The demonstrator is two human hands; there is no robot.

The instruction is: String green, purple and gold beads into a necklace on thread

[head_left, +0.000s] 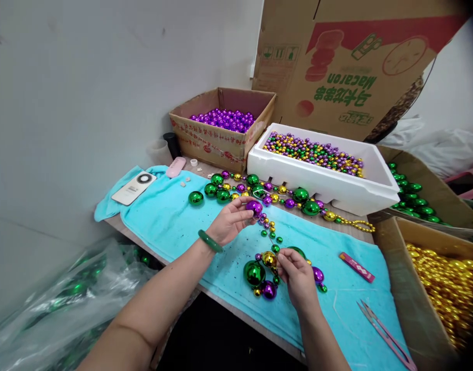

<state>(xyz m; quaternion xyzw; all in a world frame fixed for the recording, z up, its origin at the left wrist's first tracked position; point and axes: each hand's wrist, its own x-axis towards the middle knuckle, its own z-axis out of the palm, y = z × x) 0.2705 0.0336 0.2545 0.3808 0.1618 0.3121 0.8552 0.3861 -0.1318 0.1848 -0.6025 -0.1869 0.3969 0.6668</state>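
My left hand (236, 220), with a green bangle (210, 241) on the wrist, pinches a shiny purple bead (254, 208) above the turquoise towel (166, 221). Lower and to the right, my right hand (296, 273) has its fingertips closed at a thin needle (271, 238) that carries a small green bead (275, 248). Just beside those fingertips is a strand of green, gold and purple beads (255, 273), partly hidden by the right hand. Small loose beads (272, 230) lie on the towel between the hands.
A finished-looking bead strand (300, 195) stretches along the towel's back edge. Behind stand a carton of purple beads (221, 144) and a white foam box (317, 183). Pink thread snips (385, 332) and a pink packet (357, 267) lie right; a phone (134, 188) lies left. A carton of gold beads (398, 288) borders the right.
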